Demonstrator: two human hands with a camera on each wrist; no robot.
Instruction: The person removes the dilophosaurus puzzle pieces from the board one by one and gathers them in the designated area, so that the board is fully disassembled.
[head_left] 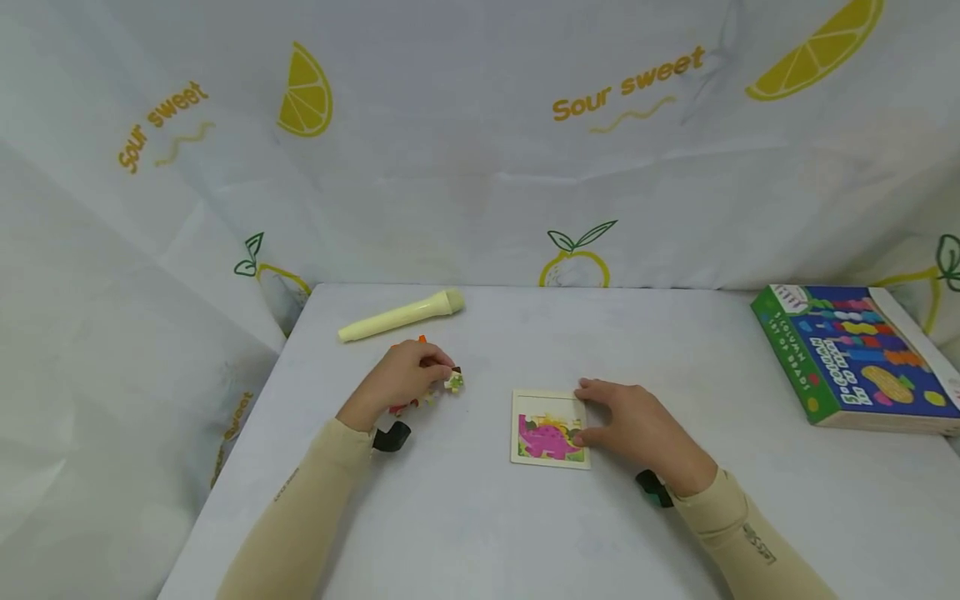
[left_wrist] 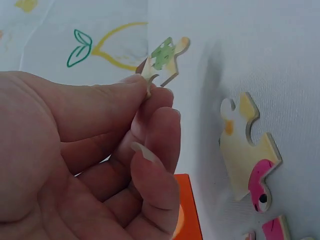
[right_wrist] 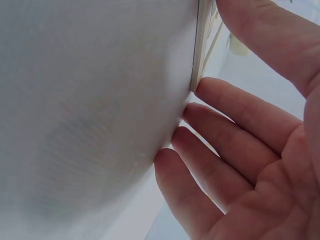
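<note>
one green-and-cream wooden jigsaw piece (left_wrist: 164,56) is sitting pinched in my left hand (head_left: 401,377), left of the square cream wooden tray (head_left: 540,404); my nearer right hand (head_left: 641,423) is touching its right edge.

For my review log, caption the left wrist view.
Left hand pinching a green-patched jigsaw piece near a pink-and-cream piece on the tabletop.

We see creased white cloth (head_left: 442,192) hanging behind the white table (head_left: 480,533) and down at 9 o'clock, with 2 printed lemon slices (head_left: 306,93) at 11 and 2 o'clock. The light seems soft, though we cannot make out its source.
</note>
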